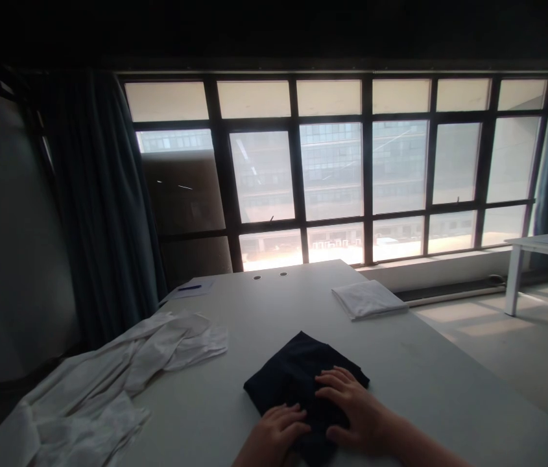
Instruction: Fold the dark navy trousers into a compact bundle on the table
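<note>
A dark navy folded cloth (297,363) lies on the white table (254,308) in front of me, one corner pointing away. My left hand (276,433) rests on its near left part with the fingers laid out over the fabric. On its right side, my right hand (354,408) presses down with fingers spread and thumb apart. Neither hand grips the cloth. Its nearest edge is partly hidden by my hands and the bottom of the view.
Crumpled white garments (122,370) spread along the table's left side. A folded white cloth (368,299) lies near the far right edge. Paper with a pen (189,287) sits at the far left. A second white table (546,245) stands right, beyond a floor gap.
</note>
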`<state>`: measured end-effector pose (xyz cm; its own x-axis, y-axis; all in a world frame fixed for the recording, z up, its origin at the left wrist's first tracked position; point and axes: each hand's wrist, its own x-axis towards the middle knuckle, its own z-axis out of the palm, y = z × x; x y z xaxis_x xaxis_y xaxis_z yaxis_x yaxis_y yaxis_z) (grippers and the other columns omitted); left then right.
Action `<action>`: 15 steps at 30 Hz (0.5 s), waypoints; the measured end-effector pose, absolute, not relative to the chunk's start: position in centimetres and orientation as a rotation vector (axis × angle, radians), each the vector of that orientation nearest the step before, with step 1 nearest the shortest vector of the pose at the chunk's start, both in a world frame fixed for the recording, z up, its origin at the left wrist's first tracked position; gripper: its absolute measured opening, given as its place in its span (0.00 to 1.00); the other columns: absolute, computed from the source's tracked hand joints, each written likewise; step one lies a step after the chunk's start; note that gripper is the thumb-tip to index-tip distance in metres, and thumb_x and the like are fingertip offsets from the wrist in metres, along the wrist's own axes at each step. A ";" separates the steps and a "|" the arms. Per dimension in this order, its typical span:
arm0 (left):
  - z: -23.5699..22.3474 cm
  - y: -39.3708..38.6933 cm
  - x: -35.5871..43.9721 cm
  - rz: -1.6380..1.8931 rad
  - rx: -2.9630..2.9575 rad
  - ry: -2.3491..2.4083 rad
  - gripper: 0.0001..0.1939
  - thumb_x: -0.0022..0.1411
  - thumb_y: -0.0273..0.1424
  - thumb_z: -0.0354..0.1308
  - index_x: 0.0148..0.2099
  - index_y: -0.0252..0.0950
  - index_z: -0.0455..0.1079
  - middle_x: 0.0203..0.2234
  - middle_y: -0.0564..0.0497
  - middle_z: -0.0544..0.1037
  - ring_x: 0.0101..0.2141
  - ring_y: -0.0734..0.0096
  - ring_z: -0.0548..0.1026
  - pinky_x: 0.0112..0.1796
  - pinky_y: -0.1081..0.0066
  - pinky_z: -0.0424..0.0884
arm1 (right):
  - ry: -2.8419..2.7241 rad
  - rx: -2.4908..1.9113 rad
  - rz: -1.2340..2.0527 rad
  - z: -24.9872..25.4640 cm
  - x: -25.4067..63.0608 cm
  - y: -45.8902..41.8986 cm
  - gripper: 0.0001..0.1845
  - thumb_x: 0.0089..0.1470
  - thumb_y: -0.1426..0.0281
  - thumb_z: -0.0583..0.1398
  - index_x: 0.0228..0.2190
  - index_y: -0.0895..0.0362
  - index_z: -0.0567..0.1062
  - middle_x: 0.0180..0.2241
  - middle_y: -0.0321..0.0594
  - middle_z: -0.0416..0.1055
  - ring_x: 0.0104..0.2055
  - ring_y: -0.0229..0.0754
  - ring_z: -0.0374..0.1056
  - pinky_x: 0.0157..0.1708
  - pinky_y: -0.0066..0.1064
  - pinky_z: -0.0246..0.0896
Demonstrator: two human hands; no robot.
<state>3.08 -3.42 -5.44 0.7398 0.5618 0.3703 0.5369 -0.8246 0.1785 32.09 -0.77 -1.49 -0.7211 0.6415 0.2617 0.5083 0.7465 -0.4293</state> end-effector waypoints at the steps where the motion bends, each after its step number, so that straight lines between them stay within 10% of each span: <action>1: -5.3 -3.6 3.1 0.706 2.797 0.955 0.19 0.62 0.31 0.60 0.56 0.45 0.72 0.54 0.48 0.80 0.55 0.56 0.77 0.56 0.62 0.72 | -2.563 -0.830 0.459 -1.4 31.8 -1.0 0.37 0.50 0.46 0.64 0.57 0.48 0.72 0.62 0.45 0.66 0.65 0.57 0.58 0.67 0.51 0.44; 15: -4.6 -4.1 2.2 1.058 2.191 1.299 0.13 0.70 0.32 0.51 0.52 0.41 0.73 0.42 0.45 0.83 0.42 0.60 0.81 0.44 0.69 0.76 | -2.381 -0.951 -0.051 -4.8 29.9 -0.7 0.14 0.52 0.73 0.60 0.42 0.53 0.74 0.42 0.43 0.72 0.45 0.50 0.65 0.44 0.40 0.62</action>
